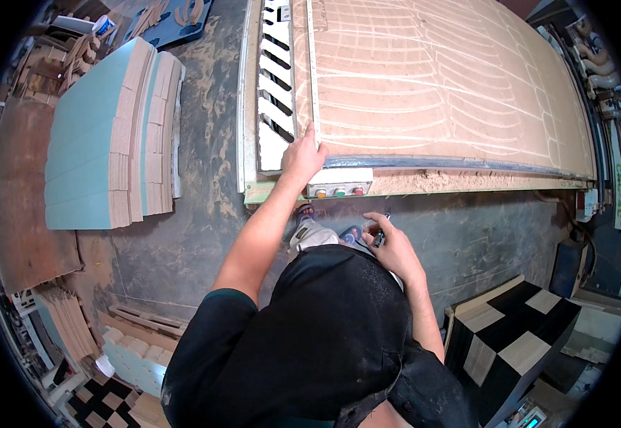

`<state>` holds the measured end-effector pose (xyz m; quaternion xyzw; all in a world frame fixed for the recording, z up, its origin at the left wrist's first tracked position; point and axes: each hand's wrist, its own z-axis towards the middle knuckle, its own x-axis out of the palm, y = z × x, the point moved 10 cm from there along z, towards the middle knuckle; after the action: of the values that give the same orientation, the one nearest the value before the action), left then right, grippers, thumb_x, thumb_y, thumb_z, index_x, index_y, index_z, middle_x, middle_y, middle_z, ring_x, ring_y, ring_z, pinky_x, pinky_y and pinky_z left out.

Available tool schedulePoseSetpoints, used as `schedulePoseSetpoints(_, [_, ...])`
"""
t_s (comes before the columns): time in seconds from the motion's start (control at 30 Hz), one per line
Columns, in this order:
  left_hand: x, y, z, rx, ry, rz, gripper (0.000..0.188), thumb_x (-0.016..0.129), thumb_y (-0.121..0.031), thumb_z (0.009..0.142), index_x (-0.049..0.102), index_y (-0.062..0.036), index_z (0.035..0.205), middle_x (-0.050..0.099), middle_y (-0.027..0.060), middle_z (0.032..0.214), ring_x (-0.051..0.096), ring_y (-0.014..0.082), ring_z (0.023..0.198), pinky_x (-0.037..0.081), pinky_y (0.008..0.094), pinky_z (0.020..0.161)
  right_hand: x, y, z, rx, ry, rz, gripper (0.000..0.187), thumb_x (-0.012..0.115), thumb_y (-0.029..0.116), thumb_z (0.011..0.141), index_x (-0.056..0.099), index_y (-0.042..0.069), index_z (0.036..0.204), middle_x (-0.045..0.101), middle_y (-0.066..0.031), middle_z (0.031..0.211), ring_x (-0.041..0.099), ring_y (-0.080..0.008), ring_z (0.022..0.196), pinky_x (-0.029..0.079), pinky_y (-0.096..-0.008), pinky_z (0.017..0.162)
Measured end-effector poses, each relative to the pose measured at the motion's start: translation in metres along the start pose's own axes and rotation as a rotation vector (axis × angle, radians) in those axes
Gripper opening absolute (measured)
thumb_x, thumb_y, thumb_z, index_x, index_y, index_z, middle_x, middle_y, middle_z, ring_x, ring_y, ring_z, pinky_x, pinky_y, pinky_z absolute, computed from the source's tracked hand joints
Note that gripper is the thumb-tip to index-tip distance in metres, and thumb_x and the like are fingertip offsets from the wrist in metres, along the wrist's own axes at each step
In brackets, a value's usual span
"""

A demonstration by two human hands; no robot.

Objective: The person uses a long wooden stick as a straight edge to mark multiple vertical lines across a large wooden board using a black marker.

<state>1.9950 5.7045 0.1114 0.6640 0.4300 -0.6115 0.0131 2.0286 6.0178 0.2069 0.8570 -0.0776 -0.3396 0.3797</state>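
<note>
My left hand (303,157) reaches to the near left corner of a large machine bed. Its index finger is stretched out and lies against a long, narrow, pale strip (314,71) along the edge of a brown board (389,78). The other fingers are partly hidden. Pale curved and straight lines cover the board. In front of my body, my right hand (398,251) is closed around a small dark tool with a shiny part (378,238), its exact kind unclear. That hand is apart from the machine.
A control box (339,184) with coloured buttons sits on the machine's near edge, beside a slotted white rail (275,85). Stacked pale-green-faced panels (93,143) stand at left. A black-and-wood checkered stack (517,321) is at lower right. Sawdust marks the dark floor (203,143).
</note>
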Motion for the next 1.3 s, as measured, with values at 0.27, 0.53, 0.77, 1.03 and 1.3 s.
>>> schedulePoseSetpoints(0.27, [-0.002, -0.004, 0.002, -0.081, -0.016, -0.049, 0.079, 0.067, -0.040, 0.105, 0.049, -0.0061, 0.174, 0.082, 0.0312, 0.113, 0.081, 0.0478, 0.109, 0.064, 0.0582, 0.101, -0.003, 0.005, -0.001, -0.007, 0.000, -0.002, 0.050, 0.080, 0.021, 0.108, 0.065, 0.017, 0.155, 0.082, -0.0208, 0.122, 0.078, -0.0451, 0.118, 0.060, -0.0514, 0.102])
schedulePoseSetpoints(0.53, [-0.006, -0.005, 0.007, -0.047, -0.018, 0.013, 0.079, 0.064, -0.040, 0.107, 0.043, -0.0105, 0.178, 0.084, 0.0260, 0.119, 0.082, 0.0450, 0.111, 0.066, 0.0563, 0.099, 0.002, 0.000, -0.007, -0.034, 0.006, -0.015, 0.049, 0.081, 0.021, 0.107, 0.066, 0.015, 0.153, 0.083, -0.0204, 0.120, 0.078, -0.0443, 0.116, 0.060, -0.0508, 0.101])
schedulePoseSetpoints(0.77, [-0.033, -0.002, -0.011, 0.111, -0.035, -0.129, 0.088, 0.082, -0.051, 0.100, 0.049, -0.0235, 0.177, 0.077, 0.0285, 0.144, 0.076, 0.0420, 0.131, 0.060, 0.0509, 0.111, 0.001, -0.003, -0.010, -0.050, -0.012, -0.008, 0.049, 0.081, 0.023, 0.106, 0.066, 0.016, 0.152, 0.083, -0.0202, 0.119, 0.078, -0.0457, 0.116, 0.061, -0.0520, 0.100])
schedulePoseSetpoints(1.03, [-0.029, 0.003, -0.039, 0.299, 0.052, 0.172, 0.117, 0.103, -0.057, 0.072, 0.051, -0.0383, 0.176, 0.066, 0.0161, 0.133, 0.070, 0.0397, 0.126, 0.058, 0.0533, 0.108, 0.005, -0.007, -0.007, -0.039, 0.019, -0.018, 0.048, 0.081, 0.023, 0.106, 0.066, 0.017, 0.151, 0.083, -0.0221, 0.124, 0.078, -0.0463, 0.119, 0.061, -0.0524, 0.102])
schedulePoseSetpoints(1.3, [-0.026, 0.016, -0.038, 0.395, -0.074, 0.129, 0.107, 0.099, -0.060, 0.077, 0.056, -0.0412, 0.173, 0.064, 0.0146, 0.130, 0.065, 0.0372, 0.122, 0.051, 0.0508, 0.109, 0.004, 0.011, 0.032, -0.262, -0.025, -0.059, 0.050, 0.082, 0.023, 0.104, 0.065, 0.014, 0.151, 0.081, -0.0242, 0.132, 0.076, -0.0474, 0.127, 0.059, -0.0538, 0.106])
